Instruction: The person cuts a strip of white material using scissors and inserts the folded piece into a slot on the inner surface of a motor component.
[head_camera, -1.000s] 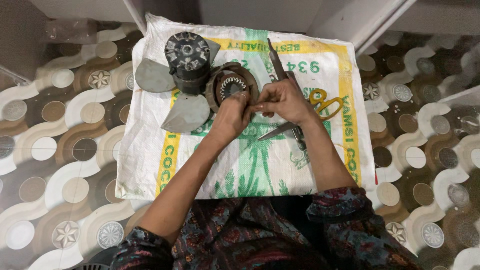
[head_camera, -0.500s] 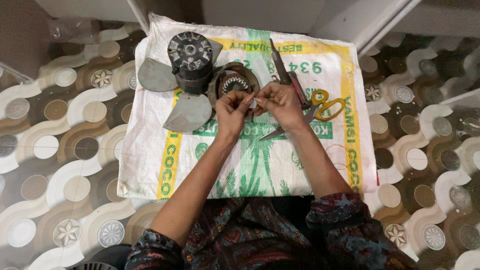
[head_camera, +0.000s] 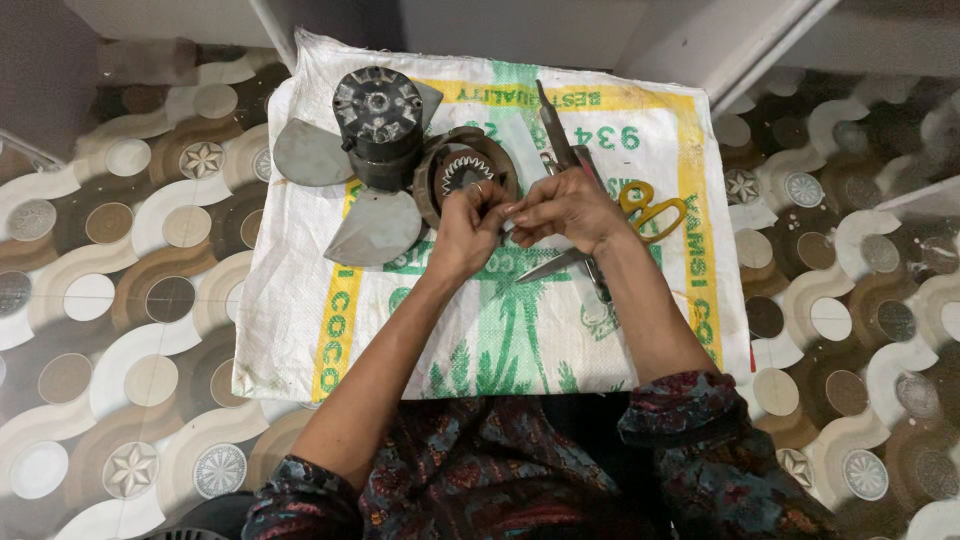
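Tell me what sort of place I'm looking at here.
Probably a home floor used as a makeshift repair spot: patterned floor tiles, a woven sack spread as a mat, a fan motor with blades and scissors on it.

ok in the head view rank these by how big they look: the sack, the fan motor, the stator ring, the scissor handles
1. sack, by far the largest
2. fan motor, with its blades
3. stator ring, partly hidden by the left hand
4. scissor handles, smallest, though their blades are covered by the right hand

Left hand (head_camera: 465, 235) and right hand (head_camera: 565, 210) meet fingertip to fingertip (2 forearms converging), fingers curled.
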